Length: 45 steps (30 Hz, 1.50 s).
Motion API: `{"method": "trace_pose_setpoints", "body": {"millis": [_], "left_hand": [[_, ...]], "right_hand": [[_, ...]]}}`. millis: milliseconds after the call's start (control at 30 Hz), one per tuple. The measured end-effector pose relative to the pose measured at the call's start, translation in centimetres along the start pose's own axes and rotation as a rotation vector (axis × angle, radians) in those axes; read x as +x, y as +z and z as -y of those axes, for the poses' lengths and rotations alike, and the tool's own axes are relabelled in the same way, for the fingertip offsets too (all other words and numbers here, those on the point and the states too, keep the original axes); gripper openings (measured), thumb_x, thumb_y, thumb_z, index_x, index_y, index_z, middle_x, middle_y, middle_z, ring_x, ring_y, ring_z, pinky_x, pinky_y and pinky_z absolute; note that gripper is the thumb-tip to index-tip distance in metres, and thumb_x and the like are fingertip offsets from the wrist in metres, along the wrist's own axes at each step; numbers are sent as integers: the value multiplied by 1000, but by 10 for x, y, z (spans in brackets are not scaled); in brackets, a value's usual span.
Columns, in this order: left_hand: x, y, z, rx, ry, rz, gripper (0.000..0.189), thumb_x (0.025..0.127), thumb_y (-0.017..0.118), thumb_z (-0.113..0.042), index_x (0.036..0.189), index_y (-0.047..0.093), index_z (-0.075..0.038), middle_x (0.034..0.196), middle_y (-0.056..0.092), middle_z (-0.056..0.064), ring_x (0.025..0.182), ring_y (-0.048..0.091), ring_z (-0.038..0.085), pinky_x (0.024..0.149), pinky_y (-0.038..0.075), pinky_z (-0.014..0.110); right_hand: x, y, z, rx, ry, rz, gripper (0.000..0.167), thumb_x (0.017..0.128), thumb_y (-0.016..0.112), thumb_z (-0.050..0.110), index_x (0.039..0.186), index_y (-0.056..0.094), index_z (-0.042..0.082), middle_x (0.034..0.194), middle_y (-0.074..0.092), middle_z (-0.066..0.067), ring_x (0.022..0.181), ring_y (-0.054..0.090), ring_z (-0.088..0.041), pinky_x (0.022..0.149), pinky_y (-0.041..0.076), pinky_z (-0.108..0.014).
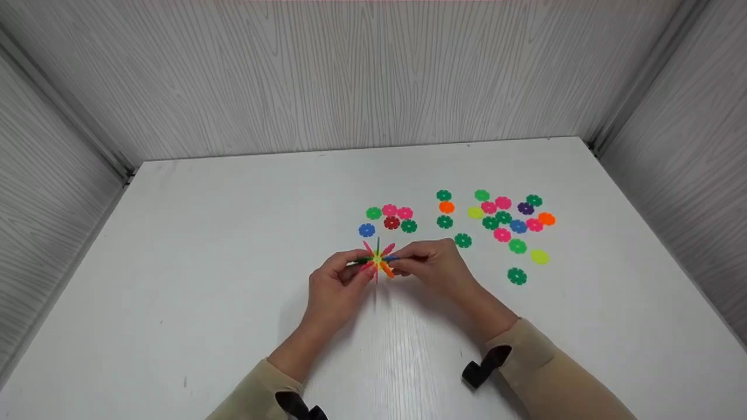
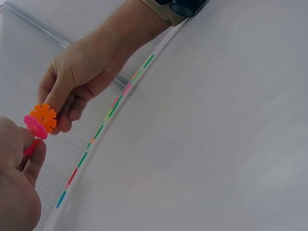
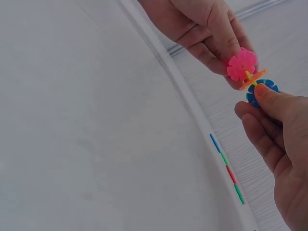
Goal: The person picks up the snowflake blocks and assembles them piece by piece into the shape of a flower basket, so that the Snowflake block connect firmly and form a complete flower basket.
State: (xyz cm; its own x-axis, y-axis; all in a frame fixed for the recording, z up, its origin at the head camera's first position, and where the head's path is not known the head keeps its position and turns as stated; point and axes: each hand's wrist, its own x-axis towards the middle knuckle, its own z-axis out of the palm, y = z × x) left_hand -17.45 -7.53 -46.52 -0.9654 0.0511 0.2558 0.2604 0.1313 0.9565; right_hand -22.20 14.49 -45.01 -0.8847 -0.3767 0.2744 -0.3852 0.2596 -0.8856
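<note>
Both hands hold a star-like cluster of notched plastic discs [image 1: 377, 259] above the table, with colourful discs radiating from a yellow centre disc. My left hand [image 1: 338, 284] pinches the cluster's left side, at its green and pink discs. From the right, my right hand [image 1: 436, 265] pinches a blue disc [image 3: 251, 96] between thumb and fingers, as the right wrist view shows. An orange disc [image 2: 44, 118] and a pink disc [image 2: 34, 126] stand out between the hands in the left wrist view. Fingers hide part of the cluster.
On the white table [image 1: 222, 233], a small group of discs with a dark red disc [image 1: 391, 223] lies just beyond the hands. Several more lie scattered to the right, among them a purple disc [image 1: 526, 208] and a near green disc [image 1: 517, 276]. Grey wood-grain panels [image 1: 362, 76] enclose the table.
</note>
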Motion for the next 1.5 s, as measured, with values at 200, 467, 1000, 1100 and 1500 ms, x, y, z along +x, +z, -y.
{"method": "trace_pose_setpoints", "body": {"millis": [200,467,1000,1100,1500], "left_hand": [[1,1,3,-32,-71,-18,36,99,76,-8,134,68,-5,129,69,7,110,75,20,95,58,28],[2,2,5,-59,-112,-39,36,99,76,-9,134,69,-11,131,68,4,111,72,22,94,59,28],[3,2,2,-113,-187,21,33,101,74,-10,133,70,-15,134,66,5,114,74,26,91,61,32],[3,3,2,-119,-202,20,34,100,75,-11,133,69,-16,133,65,5,113,74,28,90,62,34],[6,-1,1,-145,-157,52,35,101,72,-6,135,64,-10,133,64,8,115,71,25,97,58,29]], "right_hand": [[5,-17,-6,-48,45,85,22,94,83,19,115,83,13,105,81,3,97,77,-17,85,62,-29],[6,-85,-34,-149,254,-78,27,96,82,21,122,80,11,113,77,1,107,69,-22,85,59,-22],[-2,-116,-56,-351,389,28,39,97,79,15,136,72,14,128,71,-8,118,61,-30,105,54,-45],[-2,-113,-55,-354,388,30,41,97,80,14,137,71,14,126,70,-8,116,61,-29,104,54,-44],[7,-84,-39,-229,332,-26,18,95,82,17,113,82,13,104,75,-5,95,69,-24,80,60,-24]]}}
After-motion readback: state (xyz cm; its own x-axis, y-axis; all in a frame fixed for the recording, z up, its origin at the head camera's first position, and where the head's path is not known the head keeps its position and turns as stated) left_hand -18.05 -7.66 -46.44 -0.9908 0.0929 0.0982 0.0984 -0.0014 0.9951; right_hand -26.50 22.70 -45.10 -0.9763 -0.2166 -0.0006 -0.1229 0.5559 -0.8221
